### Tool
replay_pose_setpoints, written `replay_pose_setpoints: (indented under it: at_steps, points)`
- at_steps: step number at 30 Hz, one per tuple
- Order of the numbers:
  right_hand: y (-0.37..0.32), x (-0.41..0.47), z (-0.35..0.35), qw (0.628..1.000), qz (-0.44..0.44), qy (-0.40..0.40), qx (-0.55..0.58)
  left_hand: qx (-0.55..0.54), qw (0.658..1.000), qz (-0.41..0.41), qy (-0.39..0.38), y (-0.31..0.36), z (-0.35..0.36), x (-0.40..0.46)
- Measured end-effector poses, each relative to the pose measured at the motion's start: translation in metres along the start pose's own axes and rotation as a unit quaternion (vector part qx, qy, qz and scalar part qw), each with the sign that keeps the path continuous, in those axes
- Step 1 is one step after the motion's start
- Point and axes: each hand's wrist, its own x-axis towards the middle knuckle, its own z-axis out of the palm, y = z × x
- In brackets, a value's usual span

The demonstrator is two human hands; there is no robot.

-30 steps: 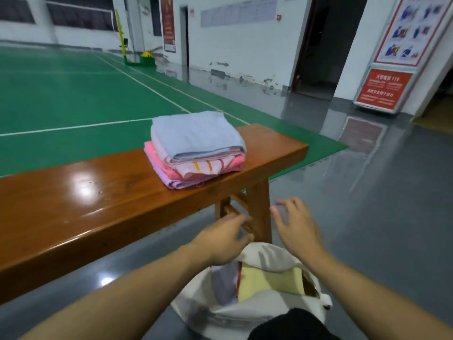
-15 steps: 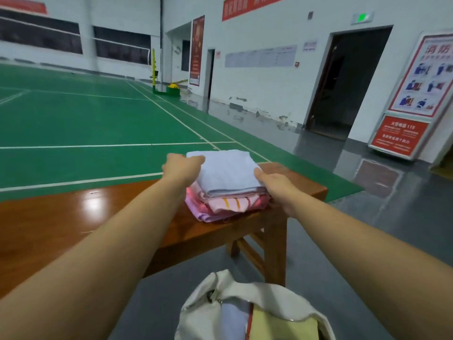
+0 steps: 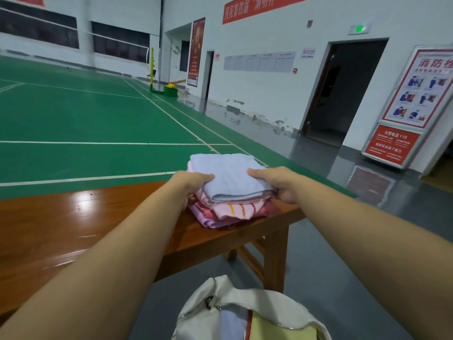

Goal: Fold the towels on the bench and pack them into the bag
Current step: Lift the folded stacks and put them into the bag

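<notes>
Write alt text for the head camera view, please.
Both hands, left hand and right hand, grip the light blue towel atop a folded stack on a wooden bench. A white bag, open, sits on the floor below.

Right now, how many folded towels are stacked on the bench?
4 that I can tell apart: the light blue towel on top, a pale pink one beneath, the striped towel below that, and the lilac towel lowest. Others may be hidden between.

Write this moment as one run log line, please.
left hand: grips blue towel | right hand: grips same towel | towel stack: on bench | bag: open, floor
</notes>
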Motion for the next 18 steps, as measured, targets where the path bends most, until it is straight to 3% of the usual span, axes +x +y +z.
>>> replay_pose_setpoints:
  at_steps: [8,18]
  points:
    - [-0.021,-0.002,0.000,0.990,0.057,-0.110,0.072,-0.002,1.000,0.014,0.005,-0.003,-0.002,0.008]
    - [-0.014,-0.008,0.008,0.984,0.047,-0.119,0.123,-0.018,1.000,-0.006,-0.005,-0.007,-0.005,0.015]
